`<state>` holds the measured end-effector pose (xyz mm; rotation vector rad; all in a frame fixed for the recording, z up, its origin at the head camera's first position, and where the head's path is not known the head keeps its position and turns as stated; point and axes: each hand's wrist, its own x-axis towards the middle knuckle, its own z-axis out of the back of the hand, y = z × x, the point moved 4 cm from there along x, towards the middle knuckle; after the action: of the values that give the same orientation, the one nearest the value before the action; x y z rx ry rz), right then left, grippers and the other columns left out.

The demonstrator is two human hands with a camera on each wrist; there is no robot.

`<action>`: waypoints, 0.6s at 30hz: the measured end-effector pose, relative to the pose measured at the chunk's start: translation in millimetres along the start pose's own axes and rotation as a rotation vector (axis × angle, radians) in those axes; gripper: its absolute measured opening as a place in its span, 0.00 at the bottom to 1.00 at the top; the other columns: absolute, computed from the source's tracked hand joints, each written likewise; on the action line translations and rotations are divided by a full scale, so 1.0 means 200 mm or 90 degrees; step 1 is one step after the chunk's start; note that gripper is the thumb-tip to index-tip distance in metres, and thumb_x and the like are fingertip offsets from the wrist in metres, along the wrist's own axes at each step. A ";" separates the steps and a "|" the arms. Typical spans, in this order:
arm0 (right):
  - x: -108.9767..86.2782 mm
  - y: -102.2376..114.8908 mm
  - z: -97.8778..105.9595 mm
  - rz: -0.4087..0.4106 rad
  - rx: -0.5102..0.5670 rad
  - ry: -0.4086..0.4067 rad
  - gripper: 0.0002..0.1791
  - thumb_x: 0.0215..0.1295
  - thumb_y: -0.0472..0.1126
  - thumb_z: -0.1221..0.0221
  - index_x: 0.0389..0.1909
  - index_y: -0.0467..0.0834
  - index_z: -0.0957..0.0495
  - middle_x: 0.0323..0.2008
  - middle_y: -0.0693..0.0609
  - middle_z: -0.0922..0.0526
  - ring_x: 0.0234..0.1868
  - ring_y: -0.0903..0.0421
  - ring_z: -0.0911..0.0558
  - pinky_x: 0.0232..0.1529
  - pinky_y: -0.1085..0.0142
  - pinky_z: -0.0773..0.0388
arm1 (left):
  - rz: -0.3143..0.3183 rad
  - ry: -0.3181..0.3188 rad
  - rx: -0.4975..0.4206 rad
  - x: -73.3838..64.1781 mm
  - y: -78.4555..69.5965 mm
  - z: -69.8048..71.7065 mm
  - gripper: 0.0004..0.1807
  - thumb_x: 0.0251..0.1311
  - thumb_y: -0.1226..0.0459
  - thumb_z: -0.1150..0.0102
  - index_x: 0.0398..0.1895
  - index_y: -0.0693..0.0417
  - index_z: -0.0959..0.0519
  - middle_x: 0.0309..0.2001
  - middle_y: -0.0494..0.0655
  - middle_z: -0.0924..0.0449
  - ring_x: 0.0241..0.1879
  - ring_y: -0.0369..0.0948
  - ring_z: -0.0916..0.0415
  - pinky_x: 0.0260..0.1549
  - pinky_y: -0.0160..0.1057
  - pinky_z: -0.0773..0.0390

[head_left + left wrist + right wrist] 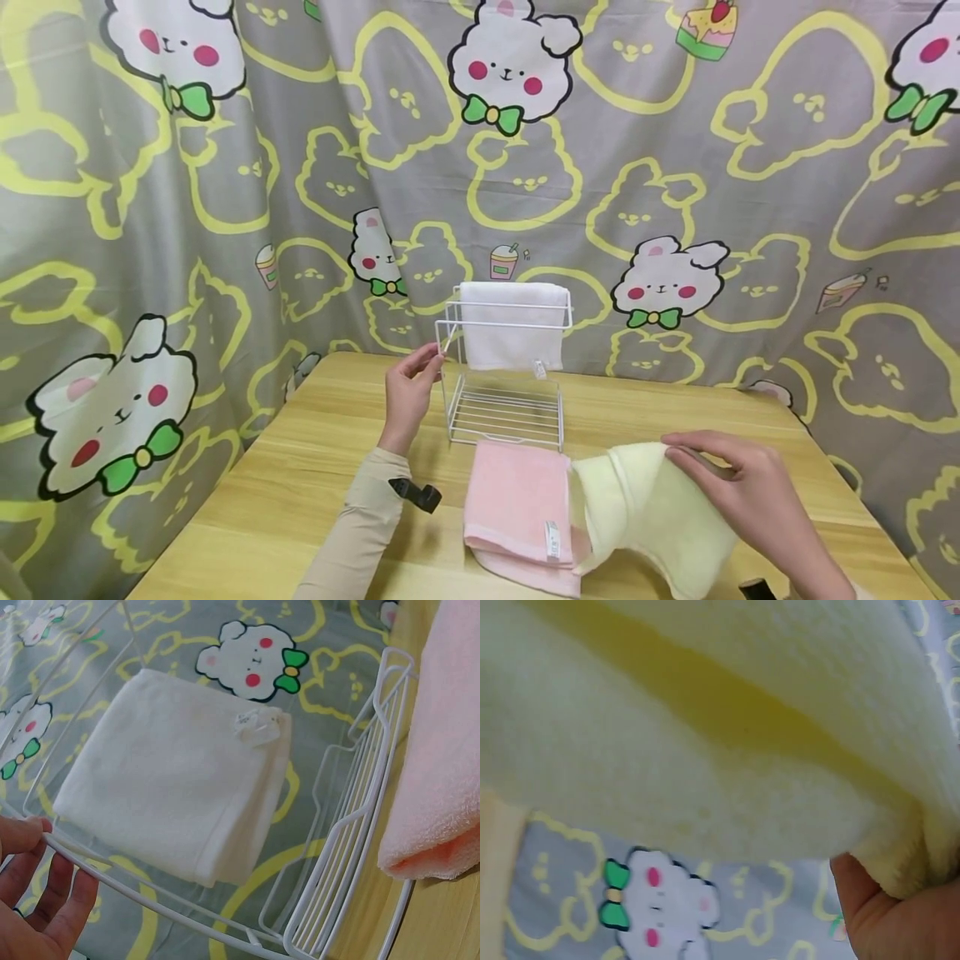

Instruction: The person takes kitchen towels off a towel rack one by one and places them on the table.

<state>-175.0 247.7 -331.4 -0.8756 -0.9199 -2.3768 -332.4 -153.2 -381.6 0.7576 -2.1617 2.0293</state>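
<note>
My left hand (411,392) pinches the left upright of a white wire rack (504,437), thumb and fingertips around the thin bar in the left wrist view. Over the rack's rear upper bar hangs a folded white towel (510,333) with a small tag. My right hand (750,479) pinches the top edge of a pale yellow towel (637,508), partly lifted and draping down. In the right wrist view the yellow towel (667,772) fills most of the picture, bunched at the thumb. A folded pink towel (517,508) with a label lies before the rack, its right edge overlapped by the yellow one.
Everything stands on a light wooden table (247,500). A grey curtain (420,167) with rabbit prints hangs close behind the rack and along both sides. Black straps with small mounts (416,493) sit on the wrists.
</note>
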 end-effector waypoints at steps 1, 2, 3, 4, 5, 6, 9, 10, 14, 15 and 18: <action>0.00 -0.02 -0.01 -0.009 0.003 0.007 0.16 0.55 0.28 0.26 0.40 0.51 0.10 0.38 0.60 0.09 0.44 0.81 0.19 0.37 0.84 0.19 | 0.000 0.000 -0.001 0.00 0.00 0.00 0.13 0.65 0.71 0.33 0.51 0.66 0.15 0.46 0.64 0.13 0.39 0.39 0.18 0.36 0.28 0.13; 0.00 -0.04 -0.03 -0.015 0.004 0.012 0.15 0.56 0.29 0.27 0.40 0.51 0.10 0.38 0.59 0.09 0.44 0.81 0.19 0.37 0.84 0.19 | 0.000 0.000 -0.001 0.00 0.00 0.00 0.13 0.65 0.71 0.33 0.51 0.66 0.15 0.46 0.64 0.13 0.39 0.39 0.18 0.36 0.28 0.13; 0.00 -0.06 -0.04 -0.021 0.005 0.018 0.14 0.57 0.30 0.27 0.40 0.50 0.10 0.37 0.58 0.09 0.43 0.81 0.19 0.37 0.84 0.19 | 0.002 0.000 0.001 0.00 0.00 0.00 0.13 0.65 0.71 0.33 0.51 0.66 0.15 0.45 0.62 0.13 0.38 0.39 0.18 0.36 0.28 0.13; 0.00 -0.08 -0.06 -0.028 0.004 0.023 0.13 0.58 0.31 0.27 0.40 0.51 0.10 0.37 0.57 0.09 0.43 0.80 0.18 0.37 0.85 0.19 | 0.002 0.000 -0.001 0.00 0.00 0.00 0.13 0.65 0.71 0.33 0.51 0.66 0.15 0.45 0.62 0.12 0.38 0.38 0.18 0.36 0.28 0.13; 0.00 -0.11 -0.07 -0.034 0.000 0.028 0.12 0.58 0.32 0.27 0.40 0.50 0.10 0.38 0.56 0.09 0.43 0.80 0.18 0.38 0.85 0.20 | 0.002 0.001 -0.001 -0.01 0.00 0.00 0.13 0.65 0.72 0.34 0.51 0.66 0.15 0.44 0.60 0.12 0.38 0.37 0.18 0.36 0.28 0.14; 0.00 -0.13 -0.09 -0.042 -0.005 0.032 0.11 0.59 0.33 0.27 0.40 0.50 0.10 0.38 0.56 0.09 0.43 0.79 0.18 0.39 0.86 0.21 | 0.004 0.001 0.001 0.00 0.00 0.00 0.13 0.65 0.72 0.34 0.51 0.67 0.15 0.44 0.59 0.12 0.38 0.36 0.19 0.36 0.28 0.13; 0.00 -0.21 -0.13 -0.068 -0.021 0.045 0.09 0.61 0.36 0.28 0.41 0.50 0.10 0.38 0.56 0.09 0.42 0.76 0.17 0.40 0.88 0.24 | 0.009 0.001 0.005 -0.01 -0.02 0.00 0.13 0.65 0.73 0.35 0.52 0.67 0.16 0.42 0.54 0.11 0.37 0.34 0.19 0.36 0.28 0.14; 0.00 -0.24 -0.14 -0.076 -0.025 0.050 0.09 0.62 0.37 0.28 0.41 0.51 0.10 0.38 0.56 0.09 0.42 0.75 0.17 0.40 0.89 0.25 | 0.009 0.000 0.004 -0.01 -0.02 0.00 0.13 0.65 0.74 0.35 0.52 0.68 0.16 0.42 0.54 0.11 0.37 0.34 0.19 0.36 0.28 0.14; -0.01 -0.34 -0.18 -0.095 -0.032 0.070 0.08 0.63 0.38 0.29 0.42 0.50 0.10 0.40 0.55 0.09 0.43 0.74 0.18 0.41 0.90 0.26 | 0.006 0.000 0.001 0.00 0.00 0.00 0.14 0.65 0.72 0.34 0.52 0.67 0.16 0.44 0.58 0.12 0.38 0.34 0.19 0.37 0.28 0.13; -0.01 -0.35 -0.18 -0.101 -0.033 0.077 0.08 0.64 0.38 0.30 0.43 0.49 0.10 0.40 0.54 0.09 0.44 0.74 0.18 0.41 0.90 0.26 | 0.006 0.001 0.002 0.00 0.00 0.00 0.14 0.65 0.71 0.34 0.53 0.67 0.16 0.44 0.59 0.12 0.38 0.34 0.19 0.37 0.28 0.13; -0.01 -0.41 -0.21 -0.114 -0.031 0.101 0.07 0.65 0.38 0.30 0.43 0.48 0.10 0.42 0.53 0.09 0.44 0.73 0.17 0.42 0.89 0.26 | 0.006 0.003 0.003 0.00 0.00 0.00 0.15 0.65 0.70 0.33 0.53 0.67 0.16 0.44 0.58 0.12 0.39 0.37 0.18 0.38 0.28 0.13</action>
<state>-237.8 273.6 -392.1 -0.6335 -0.9146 -2.5878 -331.5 -153.0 -381.5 0.7430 -2.1641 2.0387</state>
